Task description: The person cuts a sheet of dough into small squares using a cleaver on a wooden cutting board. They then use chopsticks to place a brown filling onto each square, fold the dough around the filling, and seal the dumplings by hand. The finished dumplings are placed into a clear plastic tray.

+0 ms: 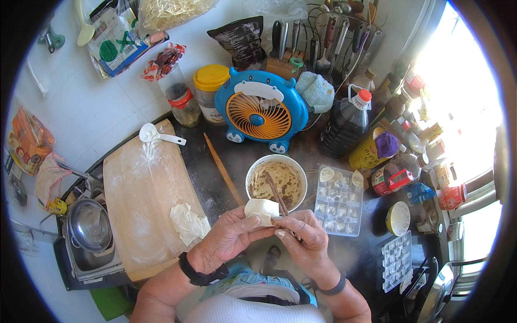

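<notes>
A pale, partly folded dough wrapper [262, 210] is held in front of me by my left hand [238, 228]. My right hand [305, 234] grips a pair of brown chopsticks [276, 191] and pinches the wrapper's right edge with thumb and finger. Just beyond, the chopsticks pass over a white bowl [303, 171] whose inside is coated with a brownish filling [278, 171]. A loose pile of thin dough wrappers [189, 224] lies on the floured wooden board [145, 194], left of my hands. To the right, a compartmented plastic tray [339, 210] bears a few pale dough pieces [326, 174] at its far end.
A wooden rolling pin [222, 165] lies between board and bowl. Behind stands a blue fan [258, 115], with a dark liquid jug [345, 121] beside it. A white scoop [150, 132] holds flour on the board. Farther right are a small bowl [398, 218] and another tray [397, 260].
</notes>
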A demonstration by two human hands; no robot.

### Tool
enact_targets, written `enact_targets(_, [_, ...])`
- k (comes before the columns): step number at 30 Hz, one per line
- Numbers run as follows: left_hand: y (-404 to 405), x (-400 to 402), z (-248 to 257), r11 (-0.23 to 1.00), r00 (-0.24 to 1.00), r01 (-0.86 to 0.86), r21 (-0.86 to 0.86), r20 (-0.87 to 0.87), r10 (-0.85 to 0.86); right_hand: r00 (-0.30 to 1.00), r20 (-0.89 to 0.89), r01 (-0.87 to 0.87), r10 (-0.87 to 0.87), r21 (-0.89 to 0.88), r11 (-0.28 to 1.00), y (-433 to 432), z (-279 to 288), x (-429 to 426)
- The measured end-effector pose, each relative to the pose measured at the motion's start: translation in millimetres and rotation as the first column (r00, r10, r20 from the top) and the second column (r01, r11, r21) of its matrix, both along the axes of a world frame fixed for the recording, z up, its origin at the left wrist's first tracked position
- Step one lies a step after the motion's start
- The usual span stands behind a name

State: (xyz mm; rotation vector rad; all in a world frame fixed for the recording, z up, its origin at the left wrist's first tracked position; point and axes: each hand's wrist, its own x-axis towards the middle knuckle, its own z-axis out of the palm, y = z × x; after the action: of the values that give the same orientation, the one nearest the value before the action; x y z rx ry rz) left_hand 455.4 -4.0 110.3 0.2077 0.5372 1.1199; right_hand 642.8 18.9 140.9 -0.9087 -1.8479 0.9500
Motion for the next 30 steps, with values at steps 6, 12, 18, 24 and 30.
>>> enact_targets(6, [0, 2, 0, 1.000, 1.000, -0.009, 0.030, -0.020, 0.010, 0.998, 0.033, 0.047, -0.051, 0.125, 0.991, 0, -5, -7])
enact_targets(12, [-2, 3, 0, 0.999, 0.996, -0.023, 0.042, -0.086, 0.027, 0.997, 0.020, 0.070, -0.070, -0.038, 0.997, -3, -9, -9])
enact_targets(18, [-4, 5, 6, 0.998, 0.991, -0.044, 0.036, -0.124, 0.048, 0.918, -0.393, -0.141, -0.054, -0.450, 0.882, -2, -9, -2])
enact_targets(24, [-4, 5, 11, 0.999, 0.975, -0.029, 0.024, -0.220, 0.034, 1.000, 0.008, 0.029, -0.029, 0.026, 0.999, 1, 0, 3])
enact_targets(30, [-5, 6, 11, 0.998, 0.979, -0.032, 0.054, -0.201, 0.042, 0.961, 0.270, -0.053, -0.063, 0.402, 0.914, 5, -2, 0])
